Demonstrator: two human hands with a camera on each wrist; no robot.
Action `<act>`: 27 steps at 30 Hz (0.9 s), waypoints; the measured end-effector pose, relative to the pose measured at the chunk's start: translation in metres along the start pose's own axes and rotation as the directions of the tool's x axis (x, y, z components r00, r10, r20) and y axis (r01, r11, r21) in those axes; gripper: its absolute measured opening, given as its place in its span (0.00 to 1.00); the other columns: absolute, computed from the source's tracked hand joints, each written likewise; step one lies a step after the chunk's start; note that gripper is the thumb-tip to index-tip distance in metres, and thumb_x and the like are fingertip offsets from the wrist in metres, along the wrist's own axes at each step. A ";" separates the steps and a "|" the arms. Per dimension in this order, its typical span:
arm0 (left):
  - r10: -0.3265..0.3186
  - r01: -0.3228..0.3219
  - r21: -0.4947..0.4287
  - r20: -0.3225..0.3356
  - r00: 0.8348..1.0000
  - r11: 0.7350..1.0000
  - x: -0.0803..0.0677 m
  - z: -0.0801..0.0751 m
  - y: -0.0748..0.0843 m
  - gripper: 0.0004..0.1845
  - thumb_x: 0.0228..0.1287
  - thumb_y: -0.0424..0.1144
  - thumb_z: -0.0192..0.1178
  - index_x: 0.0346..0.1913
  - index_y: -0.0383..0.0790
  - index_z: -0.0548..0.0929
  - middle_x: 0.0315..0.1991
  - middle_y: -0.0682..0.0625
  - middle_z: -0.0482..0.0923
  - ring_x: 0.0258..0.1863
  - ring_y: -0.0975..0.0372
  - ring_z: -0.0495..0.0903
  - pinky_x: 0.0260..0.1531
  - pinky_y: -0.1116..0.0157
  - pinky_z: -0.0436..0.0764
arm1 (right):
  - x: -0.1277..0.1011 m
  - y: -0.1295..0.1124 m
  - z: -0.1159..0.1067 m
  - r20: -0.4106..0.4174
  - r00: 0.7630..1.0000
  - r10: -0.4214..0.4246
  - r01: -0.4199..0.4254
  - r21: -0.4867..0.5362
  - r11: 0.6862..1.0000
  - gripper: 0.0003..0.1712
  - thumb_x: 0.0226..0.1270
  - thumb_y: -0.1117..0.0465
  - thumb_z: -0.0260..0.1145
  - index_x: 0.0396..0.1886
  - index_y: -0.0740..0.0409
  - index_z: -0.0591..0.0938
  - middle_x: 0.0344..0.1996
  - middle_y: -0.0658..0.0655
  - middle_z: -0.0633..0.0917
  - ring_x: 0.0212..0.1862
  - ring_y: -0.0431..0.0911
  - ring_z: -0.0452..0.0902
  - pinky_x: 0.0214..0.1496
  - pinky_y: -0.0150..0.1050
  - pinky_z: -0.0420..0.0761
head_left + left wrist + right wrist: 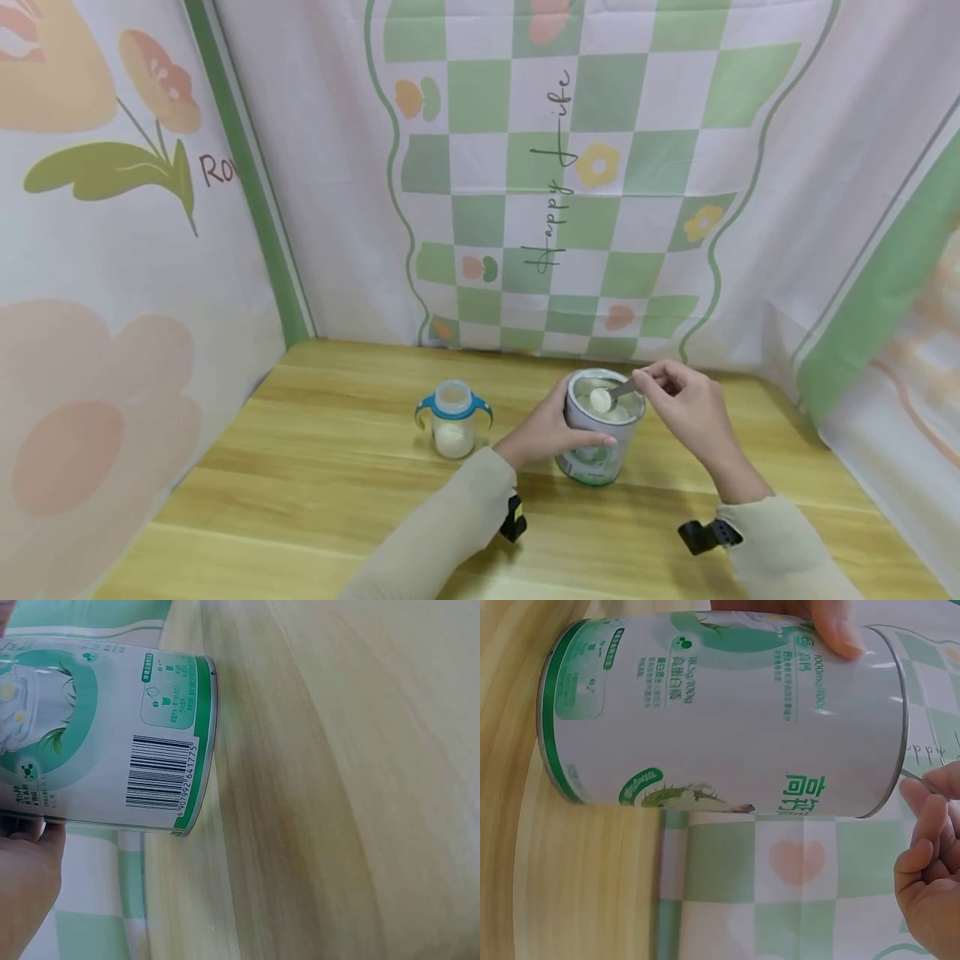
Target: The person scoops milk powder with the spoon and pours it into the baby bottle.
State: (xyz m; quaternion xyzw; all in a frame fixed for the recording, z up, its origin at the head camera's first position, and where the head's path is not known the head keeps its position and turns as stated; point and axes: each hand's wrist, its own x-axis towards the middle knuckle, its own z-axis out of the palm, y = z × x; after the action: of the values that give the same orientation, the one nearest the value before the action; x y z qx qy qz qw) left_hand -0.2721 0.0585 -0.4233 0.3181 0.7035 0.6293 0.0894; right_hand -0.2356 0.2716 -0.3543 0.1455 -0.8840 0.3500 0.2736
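Observation:
My left hand (542,432) grips the side of a white and green milk powder can (588,462), its thumb lying across the front. The can is open at the top and pale powder (618,413) shows inside. My right hand (686,408) pinches the handle of a metal spoon (624,388) between thumb and fingers. A rounded heap of powder sits on the spoon's bowl, at the can's mouth. To the left of the can stands a lidless baby bottle (453,407) with blue side handles and whitish contents in its lower part. In the right wrist view the spoon's bowl is hidden.
Everything stands on a wood-grain table (300,467). Behind it hangs a green and white checked curtain (480,217); a flowered curtain (135,267) closes the left side and another drape (885,333) the right. Each wrist wears a black camera mount (701,536).

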 end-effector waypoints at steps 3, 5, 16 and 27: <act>-0.004 0.004 -0.002 0.002 1.000 1.000 0.000 0.000 0.001 0.46 0.59 0.42 0.75 0.74 0.61 0.58 0.61 0.61 0.71 0.58 0.67 0.74 0.57 0.62 0.74 | 0.000 0.001 0.000 -0.008 1.000 0.011 -0.011 0.011 1.000 0.12 0.73 0.56 0.66 0.32 0.57 0.85 0.20 0.52 0.80 0.19 0.42 0.68 0.18 0.32 0.67; -0.008 0.008 -0.004 0.001 1.000 1.000 0.000 0.000 0.001 0.46 0.59 0.42 0.75 0.74 0.61 0.58 0.61 0.61 0.71 0.58 0.68 0.74 0.58 0.62 0.73 | -0.001 0.002 0.001 -0.005 0.999 0.034 -0.034 0.024 0.999 0.13 0.74 0.55 0.66 0.32 0.58 0.85 0.22 0.54 0.82 0.19 0.42 0.67 0.18 0.32 0.67; -0.007 0.007 -0.004 -0.012 1.000 1.000 0.001 0.000 -0.002 0.47 0.58 0.41 0.76 0.75 0.61 0.57 0.62 0.61 0.71 0.58 0.68 0.73 0.58 0.62 0.73 | -0.001 0.011 -0.002 0.066 0.946 0.317 -0.324 0.185 0.928 0.25 0.74 0.46 0.63 0.43 0.67 0.84 0.29 0.50 0.87 0.29 0.40 0.76 0.29 0.30 0.75; -0.019 0.019 -0.004 -0.023 1.000 1.000 0.000 0.000 -0.002 0.48 0.57 0.42 0.76 0.75 0.62 0.58 0.62 0.60 0.71 0.59 0.66 0.73 0.58 0.61 0.73 | -0.006 0.024 -0.002 0.096 0.914 0.393 -0.404 0.289 0.868 0.24 0.75 0.50 0.63 0.44 0.71 0.80 0.28 0.41 0.85 0.32 0.37 0.77 0.36 0.27 0.78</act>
State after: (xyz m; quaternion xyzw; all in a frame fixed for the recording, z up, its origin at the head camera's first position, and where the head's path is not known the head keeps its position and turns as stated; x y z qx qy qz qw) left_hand -0.2729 0.0584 -0.4256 0.3038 0.7063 0.6334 0.0880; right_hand -0.2404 0.2901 -0.3697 0.0062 -0.8354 0.5274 0.1547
